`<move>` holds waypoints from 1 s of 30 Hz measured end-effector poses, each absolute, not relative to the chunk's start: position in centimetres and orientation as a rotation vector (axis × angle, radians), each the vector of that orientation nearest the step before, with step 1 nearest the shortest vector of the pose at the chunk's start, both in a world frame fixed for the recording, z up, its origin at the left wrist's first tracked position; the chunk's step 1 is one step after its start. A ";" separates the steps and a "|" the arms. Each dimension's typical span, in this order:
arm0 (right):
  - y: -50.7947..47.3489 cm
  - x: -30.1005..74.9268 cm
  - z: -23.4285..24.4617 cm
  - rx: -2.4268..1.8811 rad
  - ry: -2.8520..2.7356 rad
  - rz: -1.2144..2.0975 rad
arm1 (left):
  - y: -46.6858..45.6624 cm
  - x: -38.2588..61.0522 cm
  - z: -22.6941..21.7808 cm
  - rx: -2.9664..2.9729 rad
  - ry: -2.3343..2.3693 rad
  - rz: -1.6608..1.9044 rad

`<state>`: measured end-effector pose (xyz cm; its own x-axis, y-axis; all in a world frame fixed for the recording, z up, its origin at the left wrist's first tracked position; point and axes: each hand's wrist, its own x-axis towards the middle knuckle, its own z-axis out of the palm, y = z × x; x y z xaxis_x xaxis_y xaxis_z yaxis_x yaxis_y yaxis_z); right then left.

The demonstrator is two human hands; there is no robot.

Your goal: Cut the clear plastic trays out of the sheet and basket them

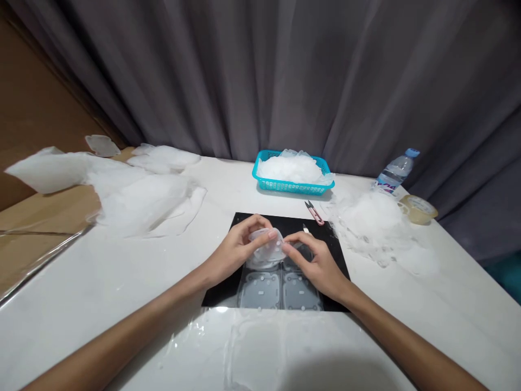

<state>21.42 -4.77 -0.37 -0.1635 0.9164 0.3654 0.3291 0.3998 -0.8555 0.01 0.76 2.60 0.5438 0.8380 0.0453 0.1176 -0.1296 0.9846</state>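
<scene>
Two hands (239, 243) (321, 267) pinch a rounded, translucent plastic piece (269, 250).

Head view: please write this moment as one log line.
left hand: holds clear plastic piece | right hand: at its edge | below: black mat | behind: blue basket with white fluff

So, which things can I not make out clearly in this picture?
In the head view:
Small tool: mostly hidden behind the right hand.
Bottle: base hidden by white fluff.
Teal thing: cut off by the right edge.
Clear plastic piece: partly covered by the left hand.
</scene>
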 end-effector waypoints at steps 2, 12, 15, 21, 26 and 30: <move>-4.7 21.4 -0.3 -1.118 -1.612 0.820 | 1.1 -0.3 2.0 1.634 0.795 0.691; -2.5 22.2 -2.6 -1.131 -1.093 1.048 | 0.9 -1.3 -0.1 2.141 0.954 0.598; -2.2 22.4 -2.5 -1.109 -1.075 1.078 | 1.0 -1.1 0.8 2.199 0.957 0.604; -2.3 22.4 -2.2 -1.114 -1.061 1.066 | 1.4 -0.8 1.5 2.116 1.022 0.606; -1.7 23.0 -3.0 -1.180 -1.020 1.024 | 2.1 -0.8 1.0 1.966 1.030 0.645; -1.4 23.3 -3.2 -1.221 -1.046 1.003 | 2.7 -0.4 0.7 1.797 0.993 0.669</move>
